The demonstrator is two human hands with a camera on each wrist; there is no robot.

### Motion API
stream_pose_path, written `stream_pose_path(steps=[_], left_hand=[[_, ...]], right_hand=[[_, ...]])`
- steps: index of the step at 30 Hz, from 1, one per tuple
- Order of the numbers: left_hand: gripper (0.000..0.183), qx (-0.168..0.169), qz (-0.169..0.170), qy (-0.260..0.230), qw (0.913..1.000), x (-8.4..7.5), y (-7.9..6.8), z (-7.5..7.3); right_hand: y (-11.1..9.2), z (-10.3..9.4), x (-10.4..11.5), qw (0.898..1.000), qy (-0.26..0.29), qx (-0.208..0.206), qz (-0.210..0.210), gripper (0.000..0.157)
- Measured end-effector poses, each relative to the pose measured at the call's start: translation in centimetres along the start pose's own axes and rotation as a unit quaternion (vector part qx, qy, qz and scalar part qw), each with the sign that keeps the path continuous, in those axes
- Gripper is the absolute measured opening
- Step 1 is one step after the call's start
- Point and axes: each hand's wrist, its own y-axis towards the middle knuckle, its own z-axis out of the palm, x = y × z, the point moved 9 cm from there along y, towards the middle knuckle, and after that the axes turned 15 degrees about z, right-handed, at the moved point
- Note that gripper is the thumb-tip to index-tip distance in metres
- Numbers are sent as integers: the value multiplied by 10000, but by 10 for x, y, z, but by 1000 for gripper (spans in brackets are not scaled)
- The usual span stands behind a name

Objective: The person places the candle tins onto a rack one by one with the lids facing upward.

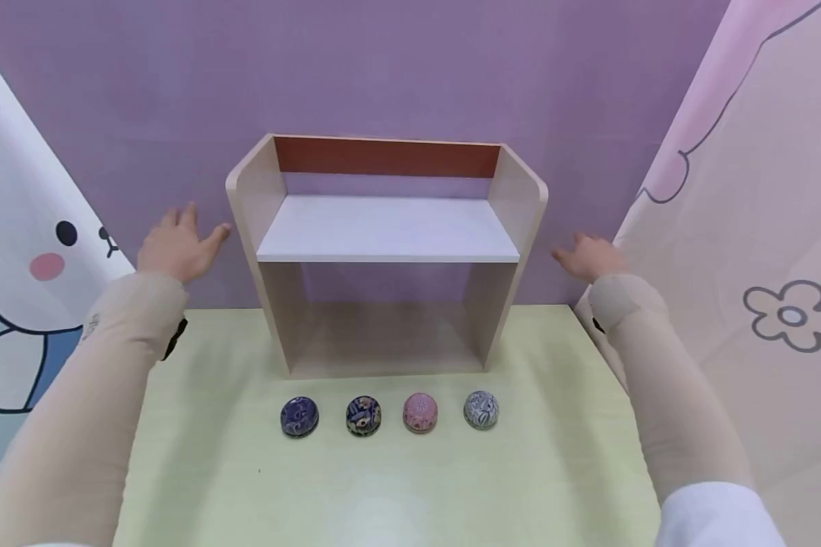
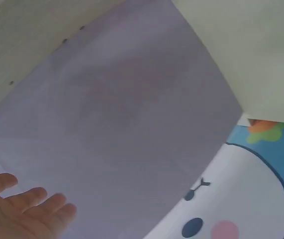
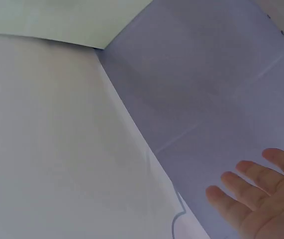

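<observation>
shelf (image 1: 388, 228) on desk (image 1: 376, 494): condition as found

the shelf stands upright at the far side of the desk. it has two pale wood side panels, a white board (image 1: 388, 237) across the middle, a brown strip (image 1: 388, 157) along the upper back and a lower compartment beneath the board.

the left hand (image 1: 178, 247) is raised just beside the left panel, apart from it, with fingers extended and thumb pointing toward the panel. the right hand (image 1: 591, 258) is raised just beside the right panel, also apart, its fingers straight in the right wrist view. both forearms are in beige sleeves (image 1: 89, 410).

in front of the shelf, four small round items sit in a row on the desk, spaced apart. from left to right: a dark purple tin (image 1: 299, 417), a dark patterned tin (image 1: 363, 415), a pink tin (image 1: 420, 412) and a grey-and-white tin (image 1: 481, 410). they appear to be lidded, though seen from above the sides are hard to confirm.

a purple cloth (image 1: 410, 68) hangs behind the shelf.
</observation>
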Motion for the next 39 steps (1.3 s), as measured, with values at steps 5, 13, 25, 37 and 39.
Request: stream_pose_path(steps=[5,13,25,37,39], left_hand=[[83,-242,275,-200,9991,-8,-7,-10],[62,-1167,715,-687,9882,-37,-27,-38],[43,-2416,438,-1793,9527,-49,-61,-28],[45,-2149,393,-2215,9504,-55,-68,4],[50,-1983,350,-2334,9513,-54,-66,9]], right_hand=[[-7,-9,3,9992,195,-211,-268,73],[-31,-23,6,9874,1162,-745,-774,60],[-60,-4,1,9610,2624,-177,-860,63],[-72,34,3,9548,2807,172,-959,54],[-73,39,4,9543,2806,159,-1014,51]])
